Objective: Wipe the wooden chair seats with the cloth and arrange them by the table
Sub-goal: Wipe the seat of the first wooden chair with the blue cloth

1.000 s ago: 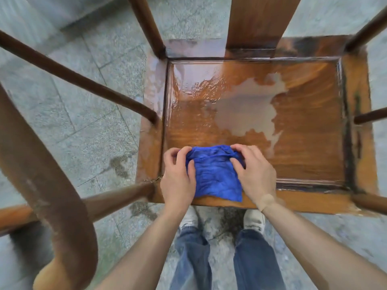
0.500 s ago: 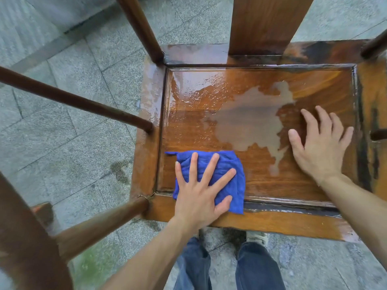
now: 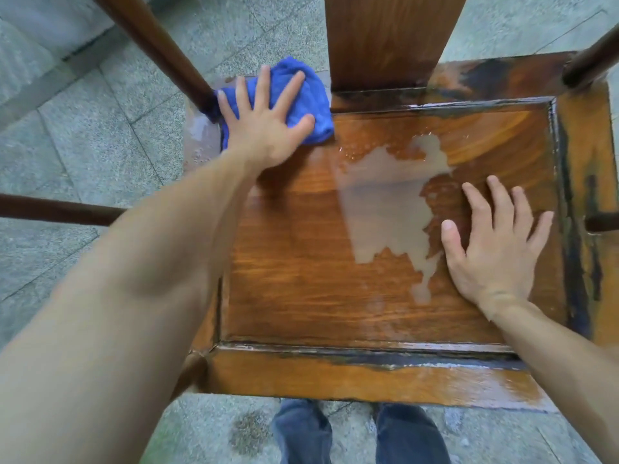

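A wooden chair seat fills the view, wet, with a grey puddle in its middle. My left hand lies flat with spread fingers on a blue cloth, pressing it onto the far left corner of the seat beside the rear post. My right hand rests flat on the right part of the seat, fingers apart, holding nothing, at the puddle's right edge.
The broad back splat rises at the far edge. A dark rear post stands at the far left, another post at the far right. An armrest rail crosses on the left. Grey stone paving surrounds the chair; my legs stand at its front.
My left hand has pushed the cloth from the near left of the seat up to the far left corner. My right hand stays flat on the right side.
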Action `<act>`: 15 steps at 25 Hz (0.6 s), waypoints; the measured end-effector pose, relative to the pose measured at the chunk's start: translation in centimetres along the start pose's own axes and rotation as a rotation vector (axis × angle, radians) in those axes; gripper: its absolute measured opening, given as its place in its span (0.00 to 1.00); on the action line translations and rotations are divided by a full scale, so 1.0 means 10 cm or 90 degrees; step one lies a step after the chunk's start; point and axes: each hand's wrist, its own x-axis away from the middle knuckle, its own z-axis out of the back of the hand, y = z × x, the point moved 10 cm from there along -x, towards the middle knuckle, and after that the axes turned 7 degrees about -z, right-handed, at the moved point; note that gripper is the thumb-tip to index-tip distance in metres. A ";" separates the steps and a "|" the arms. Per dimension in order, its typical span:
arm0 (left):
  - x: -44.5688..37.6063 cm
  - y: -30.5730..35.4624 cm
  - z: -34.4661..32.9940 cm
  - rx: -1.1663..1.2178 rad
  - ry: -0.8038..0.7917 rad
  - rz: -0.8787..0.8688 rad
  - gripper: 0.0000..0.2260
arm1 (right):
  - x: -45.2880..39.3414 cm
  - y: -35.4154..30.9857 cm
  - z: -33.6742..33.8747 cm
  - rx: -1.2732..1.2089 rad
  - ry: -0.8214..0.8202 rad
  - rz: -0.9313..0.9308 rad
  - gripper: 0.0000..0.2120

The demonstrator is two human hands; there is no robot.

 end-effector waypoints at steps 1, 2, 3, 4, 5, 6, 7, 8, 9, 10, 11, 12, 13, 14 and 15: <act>-0.13 -0.02 0.03 0.019 -0.017 0.017 0.29 | 0.01 0.00 0.00 0.001 0.006 0.001 0.28; -0.22 -0.04 0.05 0.037 -0.027 0.030 0.29 | 0.01 0.00 0.00 0.001 0.011 0.002 0.28; -0.25 -0.02 0.05 0.049 -0.028 0.037 0.28 | 0.01 0.00 0.00 0.001 0.015 0.003 0.28; -0.22 0.01 0.05 0.055 -0.022 0.036 0.28 | 0.00 0.00 0.01 0.001 0.018 0.003 0.28; -0.11 0.07 0.03 0.048 -0.010 0.027 0.28 | -0.01 0.00 0.01 0.002 0.017 0.003 0.28; 0.08 0.14 -0.03 0.036 0.008 0.012 0.28 | -0.01 0.00 0.00 0.005 0.013 0.003 0.29; 0.31 0.23 -0.11 0.024 0.029 -0.007 0.28 | 0.00 0.00 0.00 0.007 0.010 0.002 0.29; 0.61 0.31 -0.20 0.020 0.044 -0.020 0.28 | 0.01 -0.01 0.01 0.010 0.006 0.002 0.29; 0.94 0.35 -0.29 0.023 0.055 -0.022 0.29 | 0.00 -0.02 0.01 0.013 0.002 0.001 0.29; 1.29 0.38 -0.38 0.027 0.058 -0.017 0.29 | 0.00 -0.03 0.02 0.016 -0.002 0.000 0.29; 1.65 0.39 -0.46 0.026 0.054 -0.011 0.30 | 0.01 -0.03 0.03 0.016 -0.006 0.001 0.29; 2.00 0.39 -0.55 0.017 0.048 -0.006 0.30 | 0.01 -0.03 0.04 0.015 -0.008 0.001 0.29; 2.35 0.40 -0.66 0.005 0.038 -0.003 0.30 | 0.01 -0.02 0.04 0.015 -0.010 0.000 0.29; 2.68 0.41 -0.76 -0.007 0.022 0.001 0.30 | 0.01 -0.01 0.04 0.014 -0.014 -0.001 0.29; 2.97 0.42 -0.86 -0.017 0.003 0.003 0.30 | 0.01 0.00 0.03 0.014 -0.017 0.000 0.29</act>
